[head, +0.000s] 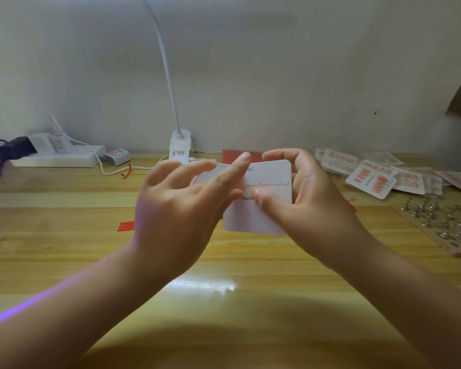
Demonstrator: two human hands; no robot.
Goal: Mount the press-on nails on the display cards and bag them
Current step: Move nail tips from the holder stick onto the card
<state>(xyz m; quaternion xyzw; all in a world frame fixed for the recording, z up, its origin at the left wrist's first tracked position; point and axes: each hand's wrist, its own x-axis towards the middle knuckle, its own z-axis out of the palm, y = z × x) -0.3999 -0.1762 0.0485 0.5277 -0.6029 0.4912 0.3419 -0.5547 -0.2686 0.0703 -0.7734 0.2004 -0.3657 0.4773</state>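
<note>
A white display card [266, 209] with a clear adhesive strip across it is held above the middle of the wooden table [224, 262]. My right hand [312, 206] grips the card's right side, thumb on its face near the printed word. My left hand [181, 203] is at the card's left, index finger and thumb pinching at the strip. No nails show on this card. Finished bagged cards with pink nails [375, 177] lie in a pile at the right.
A board of small metal nail stands [437, 225] lies at the right edge. A lamp base [180, 146], a power strip [56, 155] with plugs and cables, and a red sheet [234, 155] line the back. Red strips [125, 226] lie left of my hands.
</note>
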